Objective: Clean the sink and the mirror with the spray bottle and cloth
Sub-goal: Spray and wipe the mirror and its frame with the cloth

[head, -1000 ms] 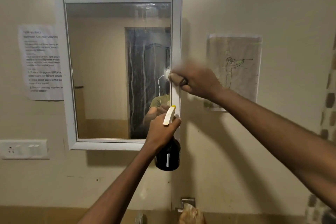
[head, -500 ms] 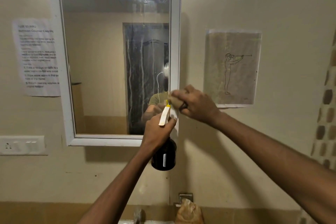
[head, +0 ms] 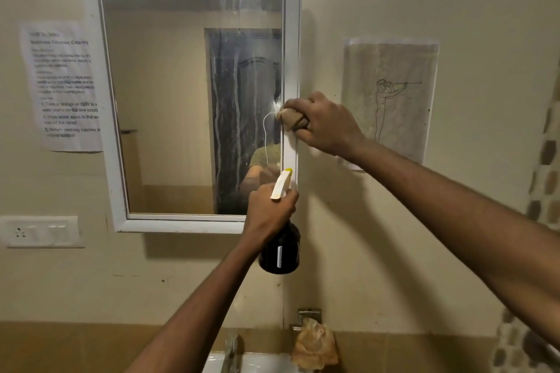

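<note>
A white-framed mirror (head: 163,94) hangs on the wall, with streaks of liquid running down its right part. My right hand (head: 327,124) presses a crumpled brown cloth (head: 291,119) against the mirror's right frame edge at mid height. Below it my left hand (head: 269,212) grips a black spray bottle (head: 280,254) by its neck; the white and yellow nozzle points up toward the mirror. The white sink (head: 257,363) shows only as a sliver at the bottom edge, behind a metal tap (head: 231,348).
A printed instruction sheet (head: 63,85) is taped left of the mirror, and a drawing on paper (head: 391,94) right of it. A switch plate (head: 41,232) sits low on the left. A crumpled brown bag (head: 315,345) hangs on a wall fitting above the sink.
My right hand with the cloth went down the mirror's right frame, then back up a little. My view has tilted down, so the sink shows at the bottom. The left hand keeps the bottle.
</note>
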